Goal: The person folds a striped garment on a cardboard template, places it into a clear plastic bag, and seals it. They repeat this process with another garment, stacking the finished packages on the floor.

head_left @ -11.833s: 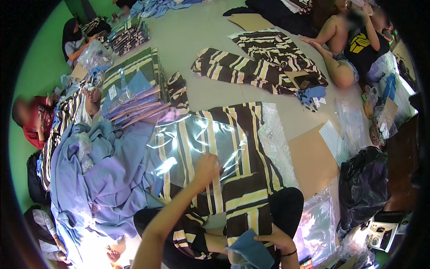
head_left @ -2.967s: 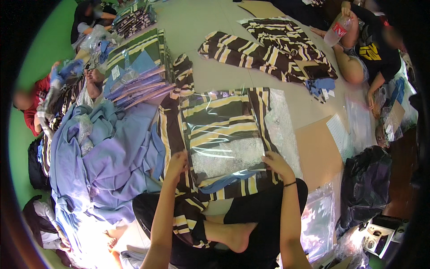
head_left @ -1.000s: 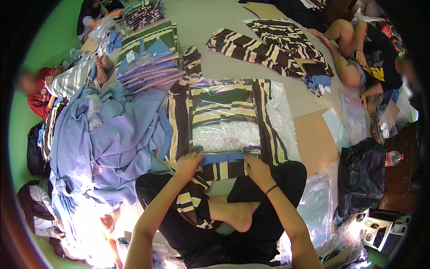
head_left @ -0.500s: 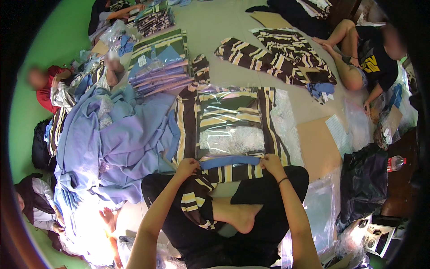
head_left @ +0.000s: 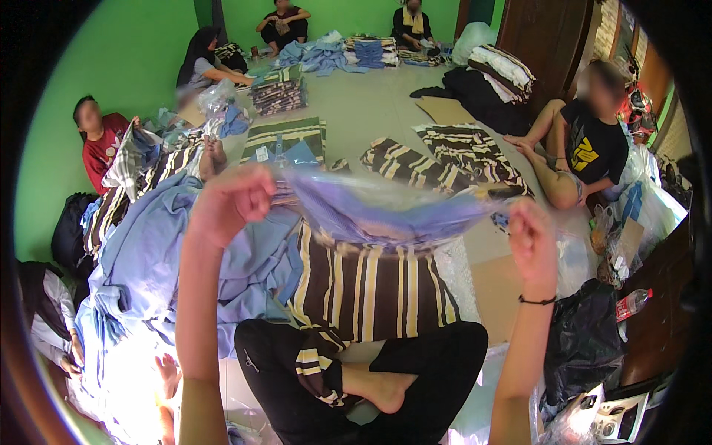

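Raised over the floor, a clear plastic packet with folded blue cloth inside (head_left: 386, 211) hangs stretched between my two hands, blurred by motion. My left hand (head_left: 236, 202) is closed on its left corner. At the right corner, the fingers of my right hand (head_left: 531, 231) pinch the plastic. Below the packet, a brown, white and yellow striped cloth (head_left: 363, 293) lies spread on the floor in front of my crossed legs. To its left is a large heap of blue fabric (head_left: 163, 245). A stack of packed striped cloths (head_left: 326, 133) stands behind the packet, partly hidden by it.
More striped cloths (head_left: 475, 152) lie ahead to the right, near a seated person (head_left: 586, 148). A cardboard sheet (head_left: 500, 285), a black plastic bag (head_left: 582, 334) and a bottle (head_left: 634, 302) are at my right. Other people sit along the green walls.
Both hands have lifted the packet off the striped cloth, upward and away from my lap, uncovering the stripes. The view has tilted up, showing more of the room's far side.
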A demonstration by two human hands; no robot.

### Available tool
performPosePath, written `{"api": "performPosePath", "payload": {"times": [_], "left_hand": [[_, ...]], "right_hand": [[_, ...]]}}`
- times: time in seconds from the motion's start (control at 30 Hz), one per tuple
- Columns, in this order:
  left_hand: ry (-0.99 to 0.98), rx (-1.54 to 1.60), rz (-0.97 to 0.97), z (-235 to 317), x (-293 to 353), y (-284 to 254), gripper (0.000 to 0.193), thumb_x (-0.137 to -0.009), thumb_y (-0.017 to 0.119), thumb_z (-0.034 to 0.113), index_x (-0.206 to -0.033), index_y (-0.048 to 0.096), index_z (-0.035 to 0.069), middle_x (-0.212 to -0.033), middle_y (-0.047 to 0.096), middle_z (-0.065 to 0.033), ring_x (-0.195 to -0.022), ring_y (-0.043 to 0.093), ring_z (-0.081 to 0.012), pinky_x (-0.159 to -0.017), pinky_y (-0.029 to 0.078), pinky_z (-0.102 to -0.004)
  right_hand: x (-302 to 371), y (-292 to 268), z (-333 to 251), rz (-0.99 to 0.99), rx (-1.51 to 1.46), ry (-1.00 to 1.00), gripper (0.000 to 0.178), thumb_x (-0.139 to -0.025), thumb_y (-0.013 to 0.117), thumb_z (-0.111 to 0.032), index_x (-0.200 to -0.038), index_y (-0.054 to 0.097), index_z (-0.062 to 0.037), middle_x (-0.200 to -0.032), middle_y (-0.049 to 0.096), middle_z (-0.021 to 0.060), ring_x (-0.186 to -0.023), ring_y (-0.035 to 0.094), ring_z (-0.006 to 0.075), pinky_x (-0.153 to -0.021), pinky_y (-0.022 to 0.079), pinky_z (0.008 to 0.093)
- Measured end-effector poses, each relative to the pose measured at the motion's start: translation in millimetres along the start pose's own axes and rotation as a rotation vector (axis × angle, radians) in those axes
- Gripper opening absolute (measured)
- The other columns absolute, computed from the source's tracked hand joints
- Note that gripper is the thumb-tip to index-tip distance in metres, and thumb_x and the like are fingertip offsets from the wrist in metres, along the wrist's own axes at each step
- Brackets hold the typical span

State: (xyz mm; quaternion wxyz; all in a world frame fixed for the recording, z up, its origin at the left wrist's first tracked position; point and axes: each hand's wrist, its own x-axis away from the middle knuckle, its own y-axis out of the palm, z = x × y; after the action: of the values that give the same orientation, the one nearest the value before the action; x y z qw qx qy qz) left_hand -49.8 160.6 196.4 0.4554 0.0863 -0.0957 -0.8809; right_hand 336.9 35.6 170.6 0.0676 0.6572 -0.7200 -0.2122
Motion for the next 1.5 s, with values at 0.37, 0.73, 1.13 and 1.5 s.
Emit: {"api": "performPosePath", "payload": {"times": [0.37, 0.73, 1.13, 1.5], "left_hand": [[-0.189, 0.213, 0.330, -42, -49, -8, 0.018, -0.079, 0.052, 0.017, -0.091, 0.057, 0.005, -0.081, 0.060, -0.0006, -0.061, 0.053, -0.0088, -0.051, 0.039, -0.0230], [-0.244, -0.105, 0.270, -153, -1, -29, 0.021, -0.078, 0.047, 0.024, -0.089, 0.057, 0.009, -0.082, 0.060, -0.0011, -0.061, 0.053, -0.0092, -0.054, 0.036, -0.0214], [-0.588, -0.365, 0.527, -354, 42, -42, 0.025, -0.077, 0.057, 0.022, -0.088, 0.056, 0.000, -0.070, 0.056, -0.0036, -0.058, 0.053, -0.0106, -0.049, 0.042, -0.0219], [-0.757, -0.029, 0.565, -335, 45, -44, 0.021, -0.080, 0.057, 0.024, -0.090, 0.058, 0.006, -0.082, 0.061, -0.0034, -0.076, 0.057, -0.0134, -0.068, 0.044, -0.0288]], "right_hand": [[-66, -9, 52, 0.133, -0.043, 0.116, 0.014, -0.080, 0.054, -0.014, -0.084, 0.059, -0.0014, -0.068, 0.056, -0.0015, -0.054, 0.045, 0.0020, -0.045, 0.033, 0.0138], [-11, -54, 133, 0.166, 0.211, 0.287, 0.016, -0.082, 0.054, -0.020, -0.083, 0.060, -0.0045, -0.067, 0.055, -0.0018, -0.057, 0.046, 0.0028, -0.049, 0.036, 0.0165], [69, -27, 283, -0.155, 1.257, 0.221, 0.013, -0.076, 0.050, -0.015, -0.082, 0.055, -0.0039, -0.082, 0.057, 0.0162, -0.078, 0.056, 0.0344, -0.067, 0.045, 0.0420], [43, 93, 367, -0.288, 1.075, 0.028, 0.010, -0.076, 0.052, -0.008, -0.085, 0.054, -0.0047, -0.080, 0.052, 0.0112, -0.077, 0.055, 0.0297, -0.063, 0.046, 0.0376]]}}
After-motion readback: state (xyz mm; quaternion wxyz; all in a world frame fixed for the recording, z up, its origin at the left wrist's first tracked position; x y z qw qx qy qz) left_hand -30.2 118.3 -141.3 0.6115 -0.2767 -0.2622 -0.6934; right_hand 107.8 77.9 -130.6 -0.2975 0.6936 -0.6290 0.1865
